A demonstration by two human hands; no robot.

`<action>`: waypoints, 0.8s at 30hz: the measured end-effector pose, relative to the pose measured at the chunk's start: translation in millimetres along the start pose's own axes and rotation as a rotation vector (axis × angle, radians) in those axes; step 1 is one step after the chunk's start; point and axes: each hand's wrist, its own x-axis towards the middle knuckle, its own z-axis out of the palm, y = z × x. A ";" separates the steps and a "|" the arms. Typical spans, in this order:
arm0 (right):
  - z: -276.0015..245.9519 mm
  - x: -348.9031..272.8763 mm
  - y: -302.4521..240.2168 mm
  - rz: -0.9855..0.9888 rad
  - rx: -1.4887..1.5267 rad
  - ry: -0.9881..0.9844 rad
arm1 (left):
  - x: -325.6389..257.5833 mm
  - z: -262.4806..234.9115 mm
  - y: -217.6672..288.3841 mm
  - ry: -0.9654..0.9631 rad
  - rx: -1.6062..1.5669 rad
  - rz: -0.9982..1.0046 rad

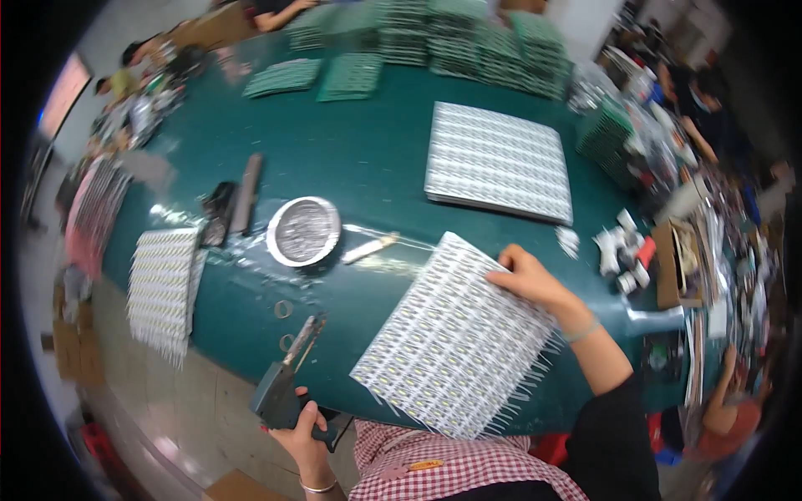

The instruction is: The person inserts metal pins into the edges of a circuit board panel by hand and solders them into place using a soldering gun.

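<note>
My left hand is wrapped round the handle of a dark green soldering gun at the table's near edge. Its long metal tip points up and away over the table. With my right hand I grip the upper right edge of a white LED board panel, thumb on top. Rows of small yellowish LEDs cover the panel, and thin pale wires stick out along its lower edges. It lies slanted on the near side of the table. The fingers under the panel are hidden.
A stack of white panels lies far right of centre. Left are a round bowl of grey shiny material, a brown bar and wired panels. Green boards stand piled at the back. White spools and a cardboard box are right.
</note>
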 end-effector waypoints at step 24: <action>383.6 107.2 -292.5 -0.001 1.163 -0.371 | -109.0 -196.0 6.4 1.051 -0.139 0.460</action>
